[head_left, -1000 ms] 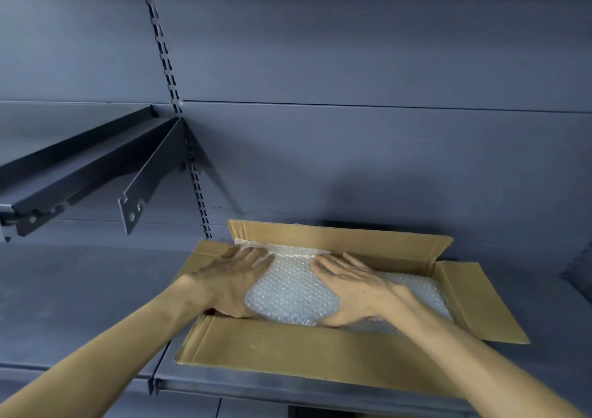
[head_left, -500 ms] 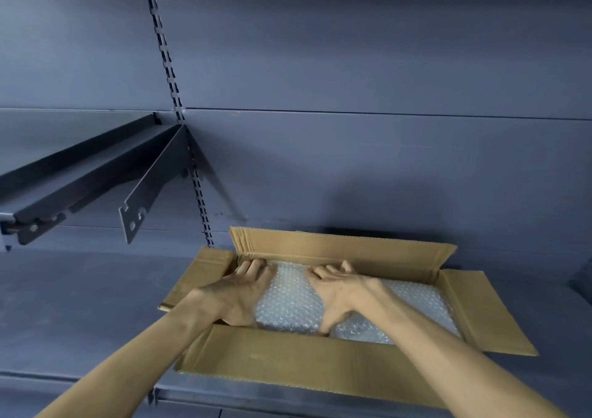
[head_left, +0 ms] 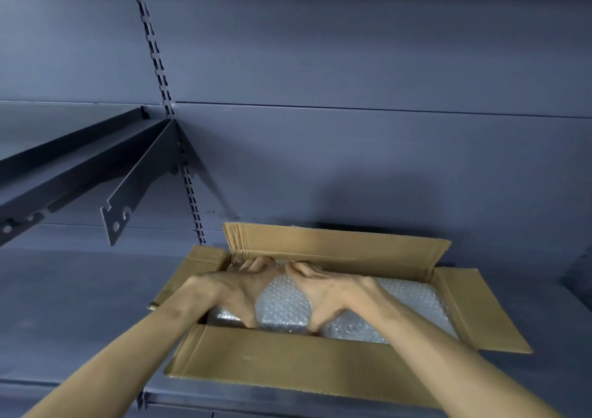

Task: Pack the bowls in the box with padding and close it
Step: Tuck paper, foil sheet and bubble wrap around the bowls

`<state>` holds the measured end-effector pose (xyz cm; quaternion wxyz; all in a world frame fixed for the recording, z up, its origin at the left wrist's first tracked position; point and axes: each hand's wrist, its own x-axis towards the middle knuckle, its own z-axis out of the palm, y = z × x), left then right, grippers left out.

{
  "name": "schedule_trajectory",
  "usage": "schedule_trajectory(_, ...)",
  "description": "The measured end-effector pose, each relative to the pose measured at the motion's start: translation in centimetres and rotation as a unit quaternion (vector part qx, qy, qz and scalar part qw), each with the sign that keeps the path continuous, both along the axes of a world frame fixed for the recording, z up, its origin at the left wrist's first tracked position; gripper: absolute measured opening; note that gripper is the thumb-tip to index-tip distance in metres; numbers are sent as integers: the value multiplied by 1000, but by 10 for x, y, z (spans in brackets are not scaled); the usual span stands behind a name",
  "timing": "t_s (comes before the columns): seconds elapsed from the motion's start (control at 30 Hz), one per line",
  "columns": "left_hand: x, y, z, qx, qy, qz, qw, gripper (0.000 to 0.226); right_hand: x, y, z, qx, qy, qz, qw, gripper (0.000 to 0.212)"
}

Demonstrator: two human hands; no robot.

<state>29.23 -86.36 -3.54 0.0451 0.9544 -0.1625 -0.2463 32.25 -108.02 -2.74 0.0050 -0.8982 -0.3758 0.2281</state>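
A cardboard box (head_left: 320, 358) is sitting open on the dark grey shelf (head_left: 80, 305), its four flaps spread outward, the far flap standing up against the back panel (head_left: 352, 161). Inside the box a sheet of bubble wrap (head_left: 285, 305) is lying across the whole opening, covering whatever is underneath; the bowls are not showing, so I cannot tell how they are lying beneath it.

Both of the person's hands are reaching into the box from the near side. The left hand (head_left: 230, 289) is lying flat on the bubble wrap toward the box's far left corner, fingers stretched forward, pressing the sheet down where it meets the far wall. The right hand (head_left: 330, 289) is lying just beside it, also flat with fingers extended and spread, its fingertips almost touching those of the left hand at the base of the far flap. Neither hand is curling around anything; both are pressing with straight fingers.

Above and left of the box, an upper shelf (head_left: 64, 161) on a metal bracket (head_left: 141, 187) is jutting out from a slotted upright (head_left: 153, 49).
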Motion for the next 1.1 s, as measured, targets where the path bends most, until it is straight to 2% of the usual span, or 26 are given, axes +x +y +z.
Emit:
schedule_trajectory(0.07, 0, 1, 0, -32, 19, 31, 999, 124, 3, 5, -6, -8, 15, -16, 1000, 138)
schedule_trajectory(0.17, 3, -3, 8, -97, 23, 119, 988, 96, 6, 12, -9, -17, 28, -22, 999, 135)
schedule_trajectory(0.27, 3, -20, 1, -96, -78, 150, 981, 56, 6, 17, -11, 7, 44, -53, 998, 138)
schedule_trajectory(0.37, -1, -31, -11, -41, -216, 124, 968, 45, 5, 21, -16, 41, 41, -87, 995, 144)
schedule_trajectory(0.43, -2, -32, -19, 32, -301, 65, 951, 50, 5, 22, -20, 57, 35, -98, 993, 142)
schedule_trajectory(0.5, -3, -32, -24, 69, -323, 50, 943, 62, 5, 21, -24, 70, 37, -106, 991, 145)
schedule_trajectory(0.6, -3, -31, -33, -15, -334, 116, 935, 44, 1, 15, -32, 94, 0, -95, 991, 145)
schedule_trajectory(0.67, -6, -28, -39, -85, -322, 152, 931, 36, -4, 12, -39, 94, -40, -73, 992, 144)
schedule_trajectory(0.7, -7, -26, -41, -88, -317, 154, 932, 37, -5, 10, -42, 94, -63, -62, 992, 144)
schedule_trajectory(0.83, -12, -18, -46, -59, -303, 138, 941, 48, -11, 6, -50, 100, -128, -32, 986, 143)
schedule_trajectory(0.97, -14, -17, -43, 11, -295, 86, 951, 56, -13, 5, -53, 117, -148, -25, 982, 140)
schedule_trajectory(1.1, -10, -18, -41, -20, -247, 110, 963, 55, -9, 6, -56, 120, -151, -23, 981, 137)
